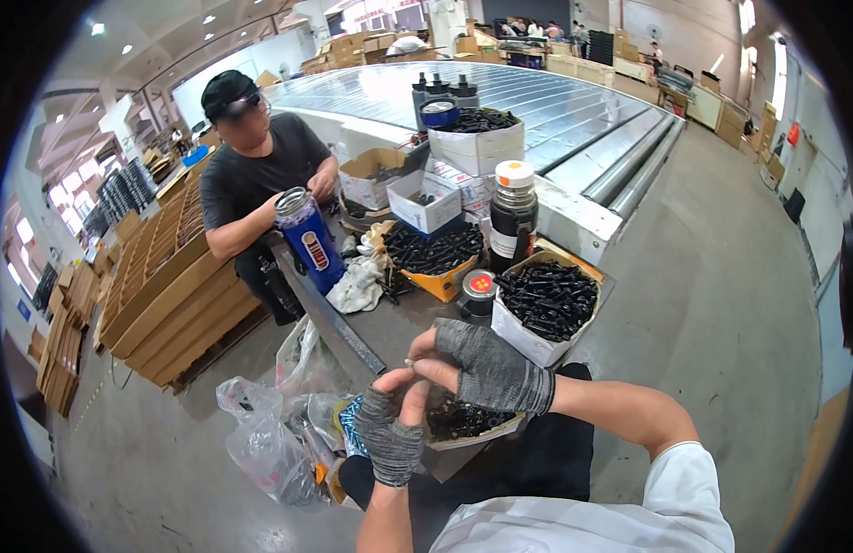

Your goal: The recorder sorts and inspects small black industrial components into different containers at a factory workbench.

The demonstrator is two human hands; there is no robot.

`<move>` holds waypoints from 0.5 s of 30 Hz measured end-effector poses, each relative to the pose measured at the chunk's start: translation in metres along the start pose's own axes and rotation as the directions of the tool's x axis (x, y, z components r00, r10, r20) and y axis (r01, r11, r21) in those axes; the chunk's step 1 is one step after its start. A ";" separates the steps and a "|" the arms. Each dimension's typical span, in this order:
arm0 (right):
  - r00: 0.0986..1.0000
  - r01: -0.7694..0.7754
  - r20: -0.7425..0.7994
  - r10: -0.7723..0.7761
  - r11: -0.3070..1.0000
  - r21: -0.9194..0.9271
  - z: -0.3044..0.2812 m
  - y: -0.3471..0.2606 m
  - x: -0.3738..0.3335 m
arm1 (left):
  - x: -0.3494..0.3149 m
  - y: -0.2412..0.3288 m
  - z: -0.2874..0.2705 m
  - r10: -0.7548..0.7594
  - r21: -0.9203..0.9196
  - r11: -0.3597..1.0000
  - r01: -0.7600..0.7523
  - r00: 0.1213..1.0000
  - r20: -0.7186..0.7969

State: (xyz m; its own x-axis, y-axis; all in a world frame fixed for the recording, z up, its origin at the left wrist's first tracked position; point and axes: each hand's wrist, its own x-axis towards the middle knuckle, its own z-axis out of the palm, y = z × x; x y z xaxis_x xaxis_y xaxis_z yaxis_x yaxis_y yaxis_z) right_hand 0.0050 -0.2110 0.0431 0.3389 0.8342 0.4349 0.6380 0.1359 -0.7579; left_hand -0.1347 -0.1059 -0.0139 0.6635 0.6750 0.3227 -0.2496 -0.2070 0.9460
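Both my hands wear grey knitted fingerless gloves and meet in front of me. My left hand (394, 438) is closed, thumb and fingers pinched together. From the right, my right hand (491, 369) brings its thumb and index finger to the same spot, also pinched. A tiny pale thing shows between the fingertips, too small to name. Right under my hands sits an open box of small dark and brassy parts (465, 421), partly hidden by my right hand. Beyond my right hand stands a white box (517, 337) heaped with short black parts.
An orange-edged box (450, 284) of black parts, a lidded dark bottle (512, 221), a round cap (479, 288), a white cloth (357, 286) and a blue can (311, 244) crowd the bench. Plastic bags (270, 442) hang at left. A co-worker (260, 161) sits across, beside stacked cardboard (168, 323).
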 end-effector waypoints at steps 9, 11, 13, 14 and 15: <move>0.992 0.082 -0.108 -0.070 0.991 0.110 0.003 0.005 -0.009 | -0.003 -0.007 0.006 0.085 -0.023 0.996 -0.087 0.994 -0.075; 0.994 0.073 -0.093 -0.065 0.994 0.087 -0.002 0.002 -0.012 | -0.003 -0.008 0.004 0.113 0.039 0.993 -0.112 0.993 -0.034; 0.999 0.046 -0.030 -0.044 0.997 0.067 -0.011 -0.007 -0.013 | -0.004 -0.003 0.004 0.113 -0.015 0.993 -0.113 0.994 -0.014; 0.998 0.048 -0.033 -0.046 0.997 0.063 -0.012 -0.007 -0.013 | -0.006 0.001 0.006 0.106 -0.066 0.992 -0.106 0.994 -0.003; 0.996 0.092 0.012 -0.093 0.992 0.092 -0.013 -0.007 -0.013 | -0.005 0.007 0.013 0.075 -0.175 0.981 -0.080 0.997 -0.031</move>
State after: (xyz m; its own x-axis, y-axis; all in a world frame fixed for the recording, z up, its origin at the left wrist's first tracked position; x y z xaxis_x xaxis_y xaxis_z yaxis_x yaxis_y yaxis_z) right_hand 0.0047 -0.2299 0.0486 0.2696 0.8244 0.4977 0.6002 0.2603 -0.7563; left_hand -0.1307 -0.1203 -0.0088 0.6207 0.6789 0.3921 -0.4214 -0.1328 0.8971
